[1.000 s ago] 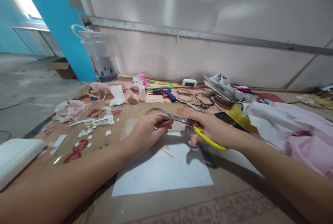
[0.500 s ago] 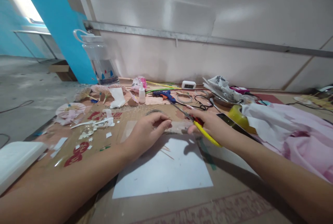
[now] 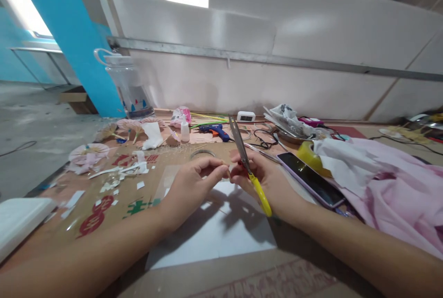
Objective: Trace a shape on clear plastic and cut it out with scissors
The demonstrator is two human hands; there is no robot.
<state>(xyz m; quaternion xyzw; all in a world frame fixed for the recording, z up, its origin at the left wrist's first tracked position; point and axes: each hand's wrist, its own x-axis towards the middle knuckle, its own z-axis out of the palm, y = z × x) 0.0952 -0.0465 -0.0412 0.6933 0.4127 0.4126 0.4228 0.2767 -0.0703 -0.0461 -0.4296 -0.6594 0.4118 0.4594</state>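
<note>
My left hand (image 3: 197, 187) is closed in a pinch above a white paper sheet (image 3: 211, 242). A short, thin wooden stick (image 3: 229, 175) shows at its fingertips, mostly hidden. Scissors (image 3: 260, 192) with yellow handles rest in my right hand (image 3: 273, 180), blades slanting up and away. The thumb and forefinger of that hand meet the left fingertips at the stick. On the paper, partly under shadow, thin sticks (image 3: 218, 206) lie loose.
A blue glue gun (image 3: 216, 132), a small white bottle (image 3: 184, 130) and a white digital timer (image 3: 246, 116) stand behind. Right are a phone (image 3: 309, 180), yellow tape (image 3: 311, 157) and pink cloth (image 3: 398, 187). Left are paper scraps (image 3: 121, 173) and a water jug (image 3: 129, 88).
My right hand has moved in to meet the left at the fingertips. The scissors have swung from pointing up-left to more upright. The phone is now uncovered.
</note>
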